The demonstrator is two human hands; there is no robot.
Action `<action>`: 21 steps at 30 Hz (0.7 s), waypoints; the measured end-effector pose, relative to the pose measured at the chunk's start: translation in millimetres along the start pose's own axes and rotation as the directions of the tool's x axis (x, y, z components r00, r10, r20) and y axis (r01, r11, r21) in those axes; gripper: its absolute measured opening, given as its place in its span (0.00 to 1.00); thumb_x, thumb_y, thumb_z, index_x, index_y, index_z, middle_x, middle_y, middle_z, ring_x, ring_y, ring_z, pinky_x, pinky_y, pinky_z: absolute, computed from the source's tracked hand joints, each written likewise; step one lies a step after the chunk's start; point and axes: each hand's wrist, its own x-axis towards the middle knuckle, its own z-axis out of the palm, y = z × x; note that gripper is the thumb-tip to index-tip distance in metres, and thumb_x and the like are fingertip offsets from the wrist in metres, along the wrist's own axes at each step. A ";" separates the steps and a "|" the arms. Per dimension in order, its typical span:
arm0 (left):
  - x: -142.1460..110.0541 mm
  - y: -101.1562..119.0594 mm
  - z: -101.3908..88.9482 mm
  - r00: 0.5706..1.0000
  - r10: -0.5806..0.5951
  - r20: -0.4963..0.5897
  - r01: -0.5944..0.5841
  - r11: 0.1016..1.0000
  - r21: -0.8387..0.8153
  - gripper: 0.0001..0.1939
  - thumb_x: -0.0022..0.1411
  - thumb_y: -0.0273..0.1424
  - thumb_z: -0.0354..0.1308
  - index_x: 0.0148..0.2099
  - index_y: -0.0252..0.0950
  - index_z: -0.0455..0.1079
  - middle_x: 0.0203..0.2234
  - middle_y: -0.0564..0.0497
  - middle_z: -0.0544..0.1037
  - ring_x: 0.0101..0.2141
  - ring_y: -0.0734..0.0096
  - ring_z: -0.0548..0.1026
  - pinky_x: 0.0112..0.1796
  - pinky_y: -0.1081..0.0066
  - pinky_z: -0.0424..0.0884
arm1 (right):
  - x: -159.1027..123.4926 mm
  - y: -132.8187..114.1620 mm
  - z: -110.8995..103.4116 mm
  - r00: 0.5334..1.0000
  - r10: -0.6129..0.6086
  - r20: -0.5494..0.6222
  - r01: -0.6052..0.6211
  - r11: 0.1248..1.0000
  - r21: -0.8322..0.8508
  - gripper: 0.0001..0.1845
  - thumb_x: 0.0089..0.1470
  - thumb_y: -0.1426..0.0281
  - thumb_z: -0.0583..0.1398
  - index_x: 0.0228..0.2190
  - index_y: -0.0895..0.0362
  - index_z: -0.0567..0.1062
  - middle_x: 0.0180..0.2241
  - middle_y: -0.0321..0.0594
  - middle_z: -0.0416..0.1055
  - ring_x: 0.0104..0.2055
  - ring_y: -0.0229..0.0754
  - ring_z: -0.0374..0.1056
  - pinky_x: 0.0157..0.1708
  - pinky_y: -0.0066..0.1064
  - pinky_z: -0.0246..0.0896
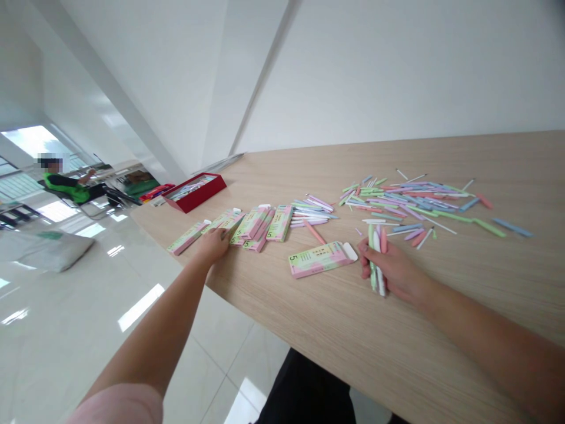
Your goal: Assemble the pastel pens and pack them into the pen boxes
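Note:
My right hand (392,268) is closed around a small bunch of pastel pens (376,262), green, white and pink, held upright just above the table. Left of it lies a pink and green pen box (320,259) with its white end flap open. My left hand (215,246) reaches to the group of similar boxes, its fingers curled against a pen box (232,219); the fingertips are partly hidden. Several more boxes (255,222) lie beside that hand, some stacked. A small pile of white and purple pens (311,210) sits right of the boxes.
A large scatter of pastel pens (424,197) covers the table's far right part. On the left end stands a red box (198,191) with things inside. The wooden table (282,300) meets a white wall. A seated person (66,182) and a white sack (48,250) are farther left.

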 end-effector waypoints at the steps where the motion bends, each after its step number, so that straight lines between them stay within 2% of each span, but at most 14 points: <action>1: -1.6 -4.0 1.0 1.000 0.010 0.014 -0.010 1.000 0.002 0.25 0.71 0.42 0.49 0.60 0.30 0.71 0.58 0.36 0.76 0.56 0.50 0.73 0.57 0.60 0.66 | -0.2 -0.4 0.2 1.000 0.003 -0.001 -0.003 1.000 0.000 0.17 0.52 0.56 0.69 0.33 0.52 0.70 0.24 0.30 0.70 0.20 0.36 0.67 0.17 0.27 0.57; 4: -3.1 -11.8 1.5 0.999 0.017 0.051 -0.017 1.000 -0.002 0.25 0.71 0.41 0.50 0.64 0.33 0.68 0.62 0.40 0.73 0.58 0.53 0.73 0.57 0.63 0.66 | -0.8 -1.4 0.6 1.000 0.007 -0.004 -0.007 1.000 0.005 0.18 0.52 0.56 0.69 0.34 0.52 0.70 0.25 0.30 0.70 0.20 0.36 0.67 0.17 0.27 0.57; 7: -2.5 -14.2 -0.4 0.998 -0.006 0.059 0.005 1.000 0.015 0.26 0.71 0.40 0.51 0.65 0.33 0.66 0.61 0.38 0.74 0.56 0.51 0.75 0.54 0.62 0.68 | -0.5 -0.7 -0.2 1.000 0.006 0.005 -0.006 1.000 -0.022 0.17 0.54 0.55 0.68 0.34 0.53 0.70 0.25 0.30 0.69 0.20 0.36 0.67 0.16 0.26 0.57; 9: -3.5 -13.4 -1.6 0.999 -0.038 0.035 0.037 0.999 0.032 0.27 0.71 0.41 0.50 0.66 0.32 0.65 0.58 0.34 0.76 0.54 0.47 0.76 0.53 0.60 0.69 | 0.6 1.1 -1.3 1.000 0.008 0.008 -0.008 0.999 -0.035 0.18 0.55 0.55 0.68 0.35 0.53 0.70 0.25 0.30 0.69 0.20 0.36 0.67 0.16 0.25 0.56; 14: -8.0 -9.3 -1.6 0.981 -0.184 -0.060 0.186 0.982 0.037 0.27 0.74 0.40 0.40 0.63 0.26 0.63 0.44 0.28 0.80 0.43 0.40 0.80 0.44 0.54 0.72 | 4.3 5.6 -3.5 1.000 0.005 0.025 -0.005 1.000 -0.009 0.19 0.55 0.54 0.68 0.35 0.53 0.70 0.24 0.29 0.70 0.20 0.35 0.68 0.16 0.24 0.57; 17: -5.3 -8.4 -0.6 0.961 -0.258 -0.097 0.260 0.966 0.010 0.28 0.74 0.38 0.39 0.66 0.26 0.60 0.46 0.27 0.80 0.44 0.41 0.80 0.42 0.55 0.72 | 4.8 5.2 -3.9 0.999 -0.003 0.038 0.003 1.000 0.005 0.20 0.54 0.53 0.69 0.34 0.53 0.69 0.24 0.28 0.69 0.19 0.35 0.68 0.16 0.24 0.58; 19: -1.3 -8.7 -0.8 0.952 -0.291 -0.096 0.291 0.957 -0.008 0.26 0.73 0.37 0.40 0.64 0.26 0.63 0.46 0.28 0.80 0.45 0.41 0.80 0.42 0.56 0.72 | 4.3 3.5 -3.6 0.999 0.002 0.039 -0.002 1.000 -0.001 0.20 0.54 0.53 0.69 0.33 0.53 0.70 0.24 0.29 0.70 0.20 0.35 0.68 0.16 0.24 0.58; 21: 1.2 -9.1 -2.5 0.950 -0.302 -0.077 0.301 0.953 -0.019 0.23 0.70 0.36 0.45 0.56 0.25 0.70 0.45 0.28 0.80 0.45 0.42 0.79 0.43 0.56 0.72 | 3.4 1.0 -2.7 0.999 0.018 0.035 -0.018 1.000 -0.013 0.20 0.54 0.52 0.68 0.32 0.54 0.70 0.24 0.29 0.70 0.20 0.34 0.68 0.16 0.24 0.58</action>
